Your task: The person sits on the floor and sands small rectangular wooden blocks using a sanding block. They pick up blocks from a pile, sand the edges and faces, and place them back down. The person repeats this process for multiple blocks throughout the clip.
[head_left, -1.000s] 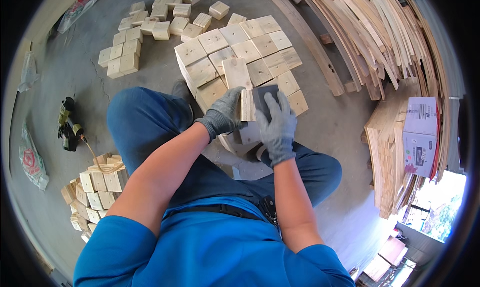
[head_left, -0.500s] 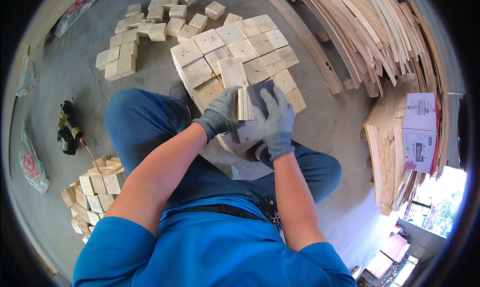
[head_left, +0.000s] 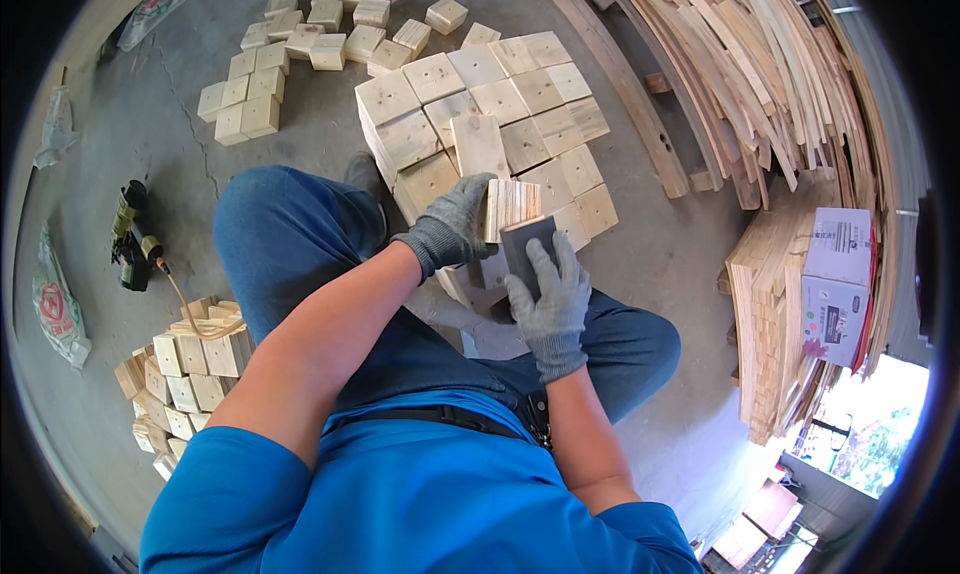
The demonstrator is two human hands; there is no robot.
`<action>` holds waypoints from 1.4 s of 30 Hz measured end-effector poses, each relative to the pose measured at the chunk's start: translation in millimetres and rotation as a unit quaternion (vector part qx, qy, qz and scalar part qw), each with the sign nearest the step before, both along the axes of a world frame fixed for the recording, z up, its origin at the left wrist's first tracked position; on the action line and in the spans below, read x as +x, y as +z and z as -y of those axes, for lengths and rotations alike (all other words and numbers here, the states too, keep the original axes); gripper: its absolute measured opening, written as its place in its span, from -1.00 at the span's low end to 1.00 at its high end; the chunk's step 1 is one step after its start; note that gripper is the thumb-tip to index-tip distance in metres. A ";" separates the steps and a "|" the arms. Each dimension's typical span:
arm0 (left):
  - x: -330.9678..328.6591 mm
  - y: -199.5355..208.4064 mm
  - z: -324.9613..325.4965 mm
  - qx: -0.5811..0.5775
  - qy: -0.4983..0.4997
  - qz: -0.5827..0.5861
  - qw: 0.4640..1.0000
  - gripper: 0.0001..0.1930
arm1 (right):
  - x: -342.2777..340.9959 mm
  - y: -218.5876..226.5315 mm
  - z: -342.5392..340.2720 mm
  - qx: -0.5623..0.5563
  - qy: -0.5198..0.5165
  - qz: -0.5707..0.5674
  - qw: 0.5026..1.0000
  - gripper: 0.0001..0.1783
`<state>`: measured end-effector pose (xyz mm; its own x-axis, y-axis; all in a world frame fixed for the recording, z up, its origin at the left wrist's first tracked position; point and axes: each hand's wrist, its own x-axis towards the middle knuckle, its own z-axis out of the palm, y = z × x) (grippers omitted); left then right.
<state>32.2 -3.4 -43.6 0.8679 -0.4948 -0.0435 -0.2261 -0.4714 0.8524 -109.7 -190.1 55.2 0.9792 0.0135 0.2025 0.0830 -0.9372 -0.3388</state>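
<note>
My left hand point(head_left: 450, 226), in a grey glove, grips a square wooden block point(head_left: 512, 202) held on edge over my lap. My right hand point(head_left: 552, 296), also gloved, presses a dark grey sanding pad point(head_left: 524, 248) against the block's near side. Just beyond the hands stands a stacked grid of pale wooden blocks point(head_left: 480, 114) on the concrete floor. My knees in blue trousers frame the work, and another block point(head_left: 470, 282) rests under the hands, partly hidden.
Loose wooden blocks point(head_left: 300, 44) lie at the far left, another heap point(head_left: 180, 374) by my left side. A dark power tool point(head_left: 132, 236) with a cord lies on the floor. Long timber slats point(head_left: 760, 64) and a cardboard box point(head_left: 838, 284) on stacked boards fill the right.
My right hand has slid the sanding pad down the block's face toward me; the left hand keeps the same grip on the block.
</note>
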 end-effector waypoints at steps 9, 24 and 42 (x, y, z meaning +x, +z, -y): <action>-1.5 17.5 2.7 0.004 -0.001 -0.049 0.999 0.13 | 47.6 -3.4 4.2 -0.018 -0.018 0.014 1.000 -0.34; 1.2 6.4 1.1 0.011 -0.002 -0.015 1.000 0.06 | 32.0 -5.8 6.7 0.028 -0.029 0.021 0.999 -0.31; 1.5 7.3 2.2 -0.016 -0.007 -0.017 1.000 0.10 | 128.1 -7.2 20.9 0.003 -0.054 0.015 0.998 -0.36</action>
